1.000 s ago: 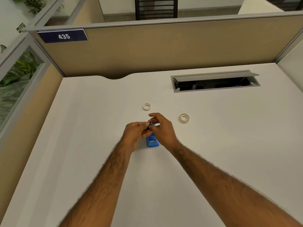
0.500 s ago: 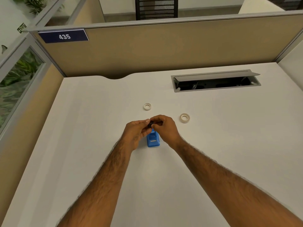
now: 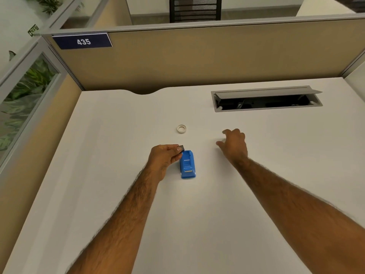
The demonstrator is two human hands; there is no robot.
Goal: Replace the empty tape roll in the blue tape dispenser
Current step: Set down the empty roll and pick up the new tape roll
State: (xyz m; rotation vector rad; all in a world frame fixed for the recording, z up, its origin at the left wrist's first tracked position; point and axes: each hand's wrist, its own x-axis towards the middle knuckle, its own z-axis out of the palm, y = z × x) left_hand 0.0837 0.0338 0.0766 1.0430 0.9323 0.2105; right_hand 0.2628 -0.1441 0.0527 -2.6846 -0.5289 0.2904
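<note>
The blue tape dispenser (image 3: 187,164) lies flat on the white desk (image 3: 197,214) in the middle. My left hand (image 3: 165,158) is just left of its far end and pinches a small dark grey hub piece (image 3: 182,148) between thumb and fingertips. My right hand (image 3: 234,144) hovers to the right of the dispenser, fingers spread and curved downward, nothing visibly in them. A small white tape ring (image 3: 181,129) lies on the desk beyond the dispenser. A second ring seen earlier at the right is hidden under my right hand.
An open grey cable hatch (image 3: 266,99) is set into the desk at the back right. Beige partition walls (image 3: 197,56) close off the back and left sides, with a "435" sign (image 3: 83,41) on the back one.
My hands were together over the dispenser's far end. My right hand has moved right, over the second ring. My left hand stays beside the dispenser with the dark hub piece.
</note>
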